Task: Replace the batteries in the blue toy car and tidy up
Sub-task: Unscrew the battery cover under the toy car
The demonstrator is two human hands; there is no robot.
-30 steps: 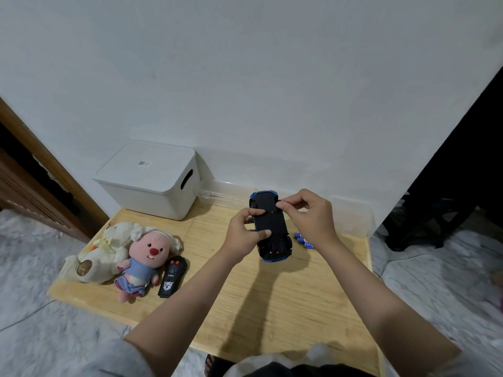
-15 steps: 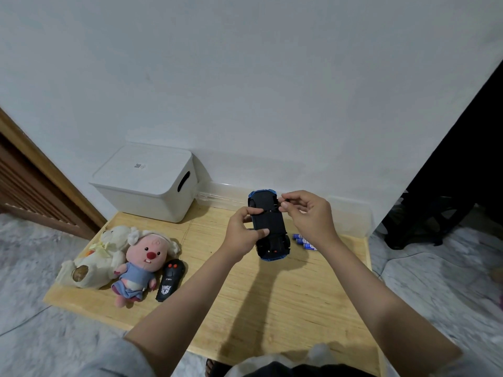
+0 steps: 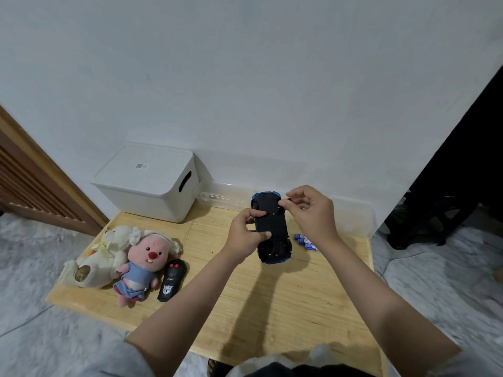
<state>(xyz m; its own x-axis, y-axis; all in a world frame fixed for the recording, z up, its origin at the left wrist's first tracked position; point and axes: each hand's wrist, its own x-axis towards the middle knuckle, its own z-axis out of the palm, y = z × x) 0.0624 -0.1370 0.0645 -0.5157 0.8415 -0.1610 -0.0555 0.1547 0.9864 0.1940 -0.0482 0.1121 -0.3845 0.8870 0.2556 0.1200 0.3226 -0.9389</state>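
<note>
Gripped in the left hand, the blue toy car is held belly-up above the counter, just right of the frame's centre; fingers and thumb are curled round its left flank. The right hand is raised at the car's upper right edge, thumb and forefinger pressed together at the black underside; whether anything is pinched between them cannot be told. Several blue batteries are seen lying on the counter, just right of the car and below the right wrist. At lower left, a black remote control is laid beside a pink plush toy and a cream plush toy. A white lidded box is placed at the counter's upper left corner, against the wall.
</note>
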